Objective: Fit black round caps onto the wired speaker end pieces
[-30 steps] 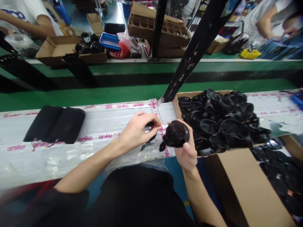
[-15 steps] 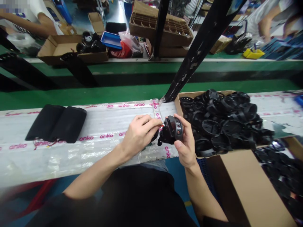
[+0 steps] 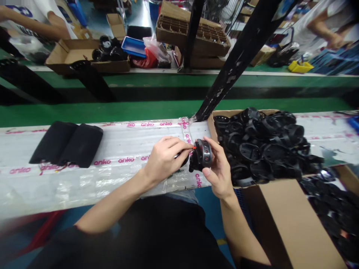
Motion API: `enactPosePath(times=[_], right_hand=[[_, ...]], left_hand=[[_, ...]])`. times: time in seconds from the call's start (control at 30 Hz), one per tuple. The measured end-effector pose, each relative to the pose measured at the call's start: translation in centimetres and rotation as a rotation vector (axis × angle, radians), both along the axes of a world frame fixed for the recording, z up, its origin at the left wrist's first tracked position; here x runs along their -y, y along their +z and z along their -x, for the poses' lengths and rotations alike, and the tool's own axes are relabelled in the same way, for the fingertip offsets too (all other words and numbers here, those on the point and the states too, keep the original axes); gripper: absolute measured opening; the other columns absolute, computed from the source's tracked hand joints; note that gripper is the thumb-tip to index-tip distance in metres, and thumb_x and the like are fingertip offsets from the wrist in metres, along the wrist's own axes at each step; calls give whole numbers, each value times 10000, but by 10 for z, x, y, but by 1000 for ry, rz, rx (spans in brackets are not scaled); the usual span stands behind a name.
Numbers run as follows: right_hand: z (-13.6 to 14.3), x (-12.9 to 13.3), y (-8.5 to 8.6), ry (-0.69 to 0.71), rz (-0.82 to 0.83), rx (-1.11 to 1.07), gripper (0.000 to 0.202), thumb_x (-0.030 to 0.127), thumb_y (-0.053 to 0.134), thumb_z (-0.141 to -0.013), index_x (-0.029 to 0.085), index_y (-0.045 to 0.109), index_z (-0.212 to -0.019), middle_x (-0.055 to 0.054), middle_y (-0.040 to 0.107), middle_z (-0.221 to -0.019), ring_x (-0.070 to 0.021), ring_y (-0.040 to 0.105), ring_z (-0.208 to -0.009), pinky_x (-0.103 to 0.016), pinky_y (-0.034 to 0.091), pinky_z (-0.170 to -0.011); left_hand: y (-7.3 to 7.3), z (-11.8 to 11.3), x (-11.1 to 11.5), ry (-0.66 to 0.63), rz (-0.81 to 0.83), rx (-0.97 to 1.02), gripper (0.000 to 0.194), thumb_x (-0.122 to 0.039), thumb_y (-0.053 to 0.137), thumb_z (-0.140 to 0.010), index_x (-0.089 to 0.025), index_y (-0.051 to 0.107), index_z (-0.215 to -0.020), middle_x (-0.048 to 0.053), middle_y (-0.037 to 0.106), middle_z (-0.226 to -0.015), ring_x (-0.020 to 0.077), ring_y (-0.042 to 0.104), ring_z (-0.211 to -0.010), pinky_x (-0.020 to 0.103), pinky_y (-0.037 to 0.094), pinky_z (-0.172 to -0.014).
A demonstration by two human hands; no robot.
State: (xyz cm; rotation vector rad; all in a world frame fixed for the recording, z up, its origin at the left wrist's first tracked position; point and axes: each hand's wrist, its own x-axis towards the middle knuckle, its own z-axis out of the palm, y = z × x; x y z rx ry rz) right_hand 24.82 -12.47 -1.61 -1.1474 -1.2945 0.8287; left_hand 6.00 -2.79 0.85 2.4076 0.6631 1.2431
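In my right hand (image 3: pixel 221 172) is a black plastic housing (image 3: pixel 204 154) with a curved rim and a row of holes, gripped between thumb and fingers. My left hand (image 3: pixel 166 160) is closed in a pinch at the housing's left side, holding a thin red-orange piece (image 3: pixel 193 148) that looks like a wire end. Its tip meets the housing; the exact contact is too small to see. Partly covered by the left fingers is a dark rounded part (image 3: pixel 185 160), whose kind I cannot make out.
Right of my hands, a cardboard box (image 3: pixel 212 129) holds a heap of black plastic housings (image 3: pixel 260 145). Two black fabric-like pieces (image 3: pixel 67 145) with thin wires lie left on the plastic-covered bench (image 3: pixel 120 144). A black post (image 3: pixel 224 82) slants up behind. People work across the way.
The housing has turned slightly in my right hand, showing more of its holed rim. My left fingertips have shifted a little right, against it.
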Motion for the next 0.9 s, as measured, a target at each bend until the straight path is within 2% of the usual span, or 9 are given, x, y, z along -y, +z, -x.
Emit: enactPosePath(times=[0.1,0.23,0.4,0.5,0.67,0.8,0.9], right_hand=[[-1,-5,0,43,15,-97,711,580,768,-930,340,561,-1565,-52,614,-1579,-355,611,-1434,-519,535,-1204],[-2,-8,-2,83,73,-223,692,613,737,-938,339,580,-1553,-43,599,-1604,-366,564,-1494,-543,479,-1265],[0,-7,-3,94,65,-195,695,647,661,-971,326,539,-1576,-62,593,-1609,-372,546,-1515,-593,423,-1305],[1,-6,0,80,51,-155,730,666,668,-968,324,511,-1594,-75,607,-1595,-376,559,-1508,-587,465,-1274],[-6,-3,8,81,26,-27,733,590,775,-940,338,560,-1594,-47,621,-1597,-353,580,-1492,-475,571,-1180],[-15,-6,14,163,63,-5,722,585,777,-950,342,574,-1599,-26,604,-1628,-344,581,-1502,-475,534,-1232],[-18,-10,16,194,97,-40,706,617,765,-953,334,601,-1579,-28,643,-1590,-341,583,-1505,-477,540,-1231]], left_hand=[[0,2,-1,-17,18,10,40,-186,694,-1053,-185,718,-1085,37,833,-990,187,775,-862,359,593,-858],[0,5,-2,-6,2,-19,156,-216,646,-1088,-182,653,-1240,64,827,-1108,193,784,-934,350,624,-881],[-1,6,-1,-21,-55,-24,126,-151,613,-1092,-179,684,-1192,56,833,-1062,192,774,-894,373,616,-892],[1,7,1,-41,-41,-39,131,-141,589,-1097,-172,704,-1151,60,835,-1026,196,778,-881,391,606,-897],[6,10,2,-73,-25,-106,97,-152,606,-1089,-154,701,-1109,67,837,-1017,213,788,-867,412,587,-897],[8,10,-4,-95,105,-73,34,-206,690,-1061,-190,708,-1036,25,835,-967,193,776,-836,380,584,-892],[9,12,-7,-90,248,-30,83,-249,789,-1001,-206,718,-1004,12,827,-956,201,765,-879,362,590,-892]])
